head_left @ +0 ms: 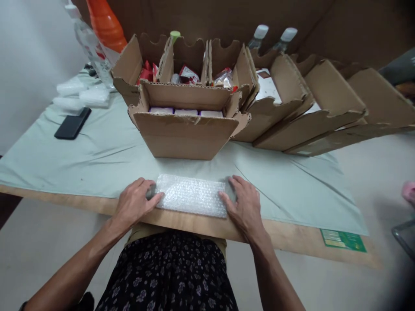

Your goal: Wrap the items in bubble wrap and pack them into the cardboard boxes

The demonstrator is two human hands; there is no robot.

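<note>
A flat bundle wrapped in bubble wrap (pixel 191 195) lies on the pale green cloth near the table's front edge. My left hand (pixel 134 202) grips its left end, fingers curled round it. Its right end is held by my right hand (pixel 244 204), with fingers bent over the edge. Just beyond the bundle stands an open cardboard box (pixel 186 134) with three white and purple packs in a row inside.
More open cardboard boxes (pixel 285 108) line the back, some with snack packets. A black phone (pixel 72 123) and folded bubble wrap (pixel 87 95) lie at the left. Bottles (pixel 106 30) stand at the back left. A green card (pixel 343 240) sits on the wooden table edge.
</note>
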